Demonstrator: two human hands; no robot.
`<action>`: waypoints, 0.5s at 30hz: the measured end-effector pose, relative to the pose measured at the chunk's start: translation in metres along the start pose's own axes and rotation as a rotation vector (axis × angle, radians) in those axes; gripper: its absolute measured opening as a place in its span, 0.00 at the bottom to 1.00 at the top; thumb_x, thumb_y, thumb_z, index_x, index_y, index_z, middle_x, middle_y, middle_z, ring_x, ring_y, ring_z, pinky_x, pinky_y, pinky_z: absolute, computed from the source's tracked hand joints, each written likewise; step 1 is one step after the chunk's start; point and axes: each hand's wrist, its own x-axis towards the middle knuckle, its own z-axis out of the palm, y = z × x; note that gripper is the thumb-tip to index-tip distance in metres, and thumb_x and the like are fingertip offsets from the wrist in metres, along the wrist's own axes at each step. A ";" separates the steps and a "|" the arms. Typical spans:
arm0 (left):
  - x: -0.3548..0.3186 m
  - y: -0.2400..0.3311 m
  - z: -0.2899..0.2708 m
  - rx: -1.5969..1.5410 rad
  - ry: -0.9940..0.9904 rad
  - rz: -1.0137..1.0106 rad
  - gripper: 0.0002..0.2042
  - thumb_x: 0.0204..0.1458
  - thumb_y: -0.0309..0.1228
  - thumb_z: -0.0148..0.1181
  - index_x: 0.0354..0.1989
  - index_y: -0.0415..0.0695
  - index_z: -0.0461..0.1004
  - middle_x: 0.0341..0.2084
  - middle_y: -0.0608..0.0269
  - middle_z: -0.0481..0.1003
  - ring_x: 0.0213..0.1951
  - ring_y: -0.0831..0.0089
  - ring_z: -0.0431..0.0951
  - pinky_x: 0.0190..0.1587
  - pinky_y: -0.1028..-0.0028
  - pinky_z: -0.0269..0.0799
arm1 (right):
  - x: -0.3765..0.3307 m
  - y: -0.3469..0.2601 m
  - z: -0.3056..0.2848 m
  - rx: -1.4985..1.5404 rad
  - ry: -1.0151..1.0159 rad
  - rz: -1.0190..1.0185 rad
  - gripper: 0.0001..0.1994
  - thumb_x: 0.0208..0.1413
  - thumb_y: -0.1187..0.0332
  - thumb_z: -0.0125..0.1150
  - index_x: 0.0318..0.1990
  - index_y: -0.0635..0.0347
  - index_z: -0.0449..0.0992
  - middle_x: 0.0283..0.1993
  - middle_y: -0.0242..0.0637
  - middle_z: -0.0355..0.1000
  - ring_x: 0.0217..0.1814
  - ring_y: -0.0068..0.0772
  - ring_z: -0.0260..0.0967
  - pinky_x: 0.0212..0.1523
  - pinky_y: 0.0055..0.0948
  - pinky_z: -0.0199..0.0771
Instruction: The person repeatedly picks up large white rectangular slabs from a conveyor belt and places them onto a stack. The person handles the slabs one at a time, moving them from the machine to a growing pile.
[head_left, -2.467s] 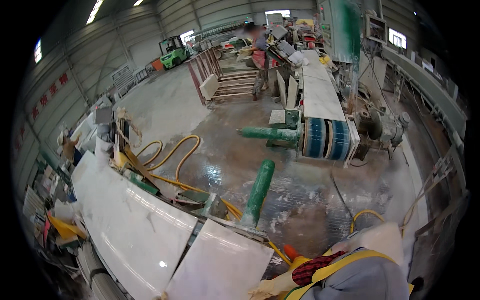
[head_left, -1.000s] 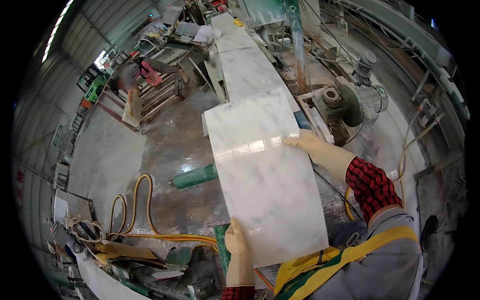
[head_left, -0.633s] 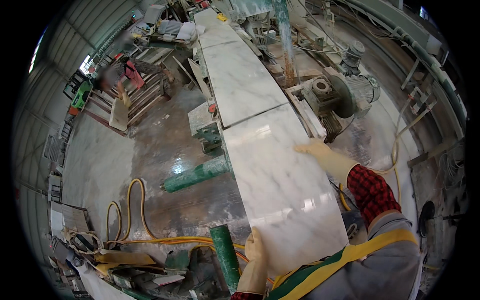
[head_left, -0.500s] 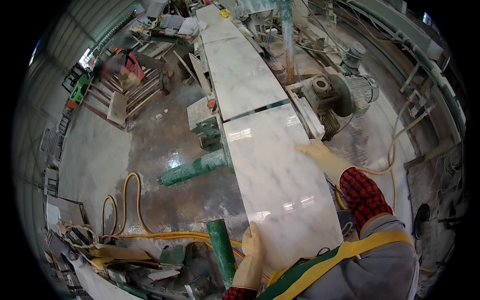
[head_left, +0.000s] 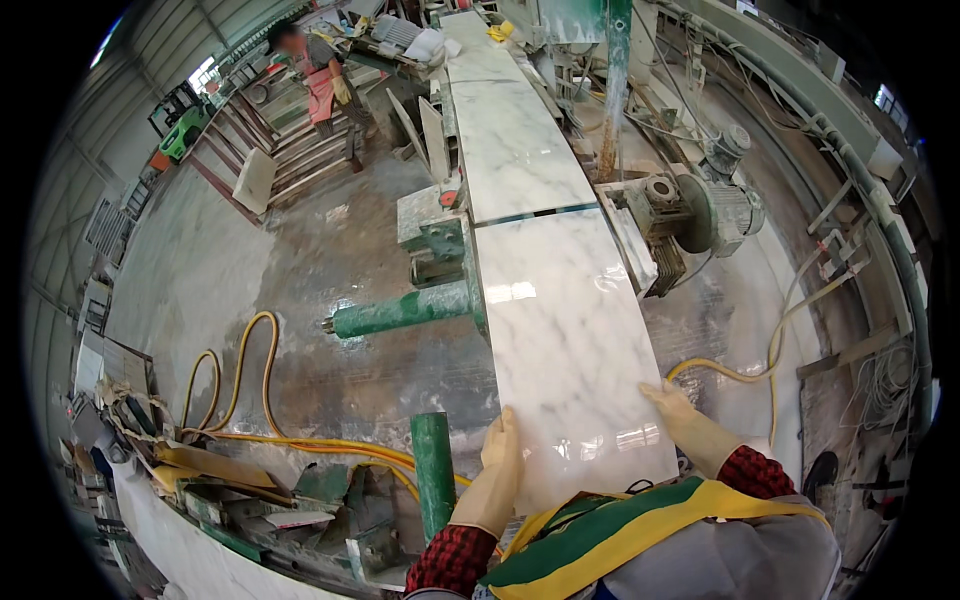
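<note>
Directly before the wearer's body, a rectangular, polished white stone slab with grey veins [head_left: 570, 340] is gripped along its two long edges. Its left edge is clasped near the close end by the left hand [head_left: 503, 460], covered by a cream glove; its right edge is clasped by the right hand [head_left: 690, 422], gloved alike. The hands are kept apart by the slab's width, and whatever fingers lie underneath are hidden. Past its far end, a second white marbled slab [head_left: 520, 150] is separated from it by a narrow gap. At left, a green cylindrical metal bar [head_left: 400, 312] is seen above the wet grey floor [head_left: 330, 375].
</note>
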 end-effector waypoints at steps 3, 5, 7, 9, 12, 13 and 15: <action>0.017 -0.009 0.005 0.035 0.032 0.046 0.35 0.64 0.63 0.39 0.60 0.45 0.75 0.57 0.53 0.76 0.56 0.55 0.77 0.61 0.62 0.67 | 0.005 -0.005 0.003 -0.030 0.040 -0.024 0.26 0.60 0.60 0.68 0.59 0.70 0.71 0.52 0.44 0.76 0.49 0.35 0.76 0.50 0.34 0.79; 0.057 -0.034 0.011 0.119 0.007 0.116 0.36 0.63 0.64 0.37 0.61 0.46 0.74 0.59 0.52 0.75 0.58 0.53 0.76 0.63 0.61 0.65 | 0.012 -0.006 -0.001 -0.088 0.043 -0.019 0.26 0.60 0.59 0.68 0.59 0.69 0.70 0.54 0.44 0.76 0.51 0.36 0.76 0.52 0.36 0.78; 0.059 -0.029 0.008 0.134 -0.018 0.117 0.36 0.63 0.64 0.37 0.63 0.47 0.73 0.60 0.52 0.74 0.59 0.52 0.75 0.65 0.61 0.65 | 0.017 -0.008 0.001 -0.121 0.083 -0.012 0.28 0.60 0.58 0.69 0.60 0.70 0.70 0.54 0.44 0.76 0.51 0.37 0.76 0.52 0.36 0.79; 0.047 -0.013 0.005 0.106 -0.011 0.110 0.36 0.63 0.64 0.39 0.64 0.47 0.73 0.59 0.52 0.75 0.58 0.53 0.76 0.63 0.61 0.67 | 0.021 -0.012 0.005 -0.151 0.113 -0.006 0.30 0.59 0.58 0.70 0.61 0.71 0.69 0.54 0.45 0.76 0.51 0.38 0.76 0.51 0.36 0.79; 0.011 0.013 0.001 0.047 0.025 0.101 0.35 0.62 0.64 0.44 0.64 0.48 0.73 0.55 0.50 0.78 0.55 0.57 0.78 0.60 0.62 0.71 | 0.029 -0.012 0.003 -0.190 0.160 -0.024 0.33 0.58 0.57 0.71 0.62 0.74 0.68 0.55 0.48 0.76 0.51 0.38 0.76 0.51 0.35 0.79; 0.017 0.011 0.003 0.058 0.026 0.107 0.35 0.62 0.64 0.44 0.64 0.48 0.73 0.55 0.50 0.78 0.55 0.56 0.78 0.60 0.61 0.71 | 0.039 -0.005 -0.004 -0.204 0.188 -0.051 0.33 0.58 0.57 0.71 0.62 0.76 0.67 0.54 0.49 0.76 0.52 0.38 0.76 0.52 0.35 0.79; 0.025 0.012 0.006 0.076 0.022 0.087 0.35 0.62 0.63 0.42 0.65 0.50 0.72 0.57 0.50 0.77 0.57 0.55 0.77 0.61 0.61 0.70 | 0.046 -0.001 -0.010 -0.193 0.178 -0.078 0.34 0.57 0.57 0.72 0.61 0.77 0.68 0.54 0.50 0.76 0.51 0.38 0.77 0.51 0.35 0.79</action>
